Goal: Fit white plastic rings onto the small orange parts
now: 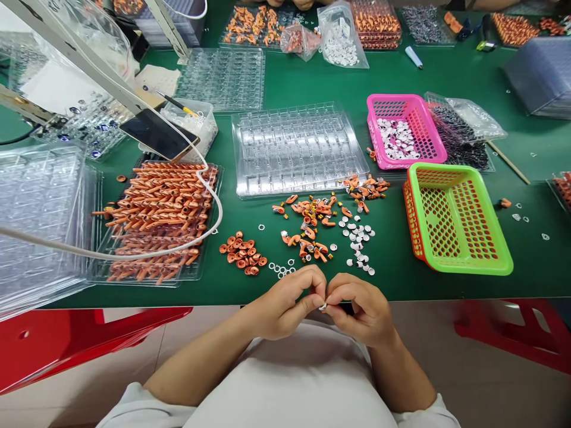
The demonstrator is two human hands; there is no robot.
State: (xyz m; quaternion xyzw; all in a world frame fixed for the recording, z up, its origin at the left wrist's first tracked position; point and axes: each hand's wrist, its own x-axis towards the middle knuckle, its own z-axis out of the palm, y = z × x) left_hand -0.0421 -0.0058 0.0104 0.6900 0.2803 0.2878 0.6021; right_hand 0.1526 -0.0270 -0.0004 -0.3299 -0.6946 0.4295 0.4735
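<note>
Just in front of the table's near edge, my left hand point(297, 303) and my right hand point(359, 306) meet, both closed in a pinch. Between the fingertips shows a small white piece point(322, 307), mostly hidden, and its kind is unclear. On the green table beyond lie white discs point(359, 238), some with dark marks, and several curved orange parts point(312, 214) with yellow and dark ends. To the left are copper-coloured cups point(242, 252) in a loose pile. White rings point(282, 268) lie close to my left hand.
A clear moulded tray point(298, 151) lies mid-table. At left, orange tubular parts point(165, 196) fill trays, crossed by a white cable point(218, 217); a phone point(158, 135) rests behind. At right stand a green basket point(504, 255) and a pink basket point(439, 151) holding white pieces. Red stools point(66, 339) flank me.
</note>
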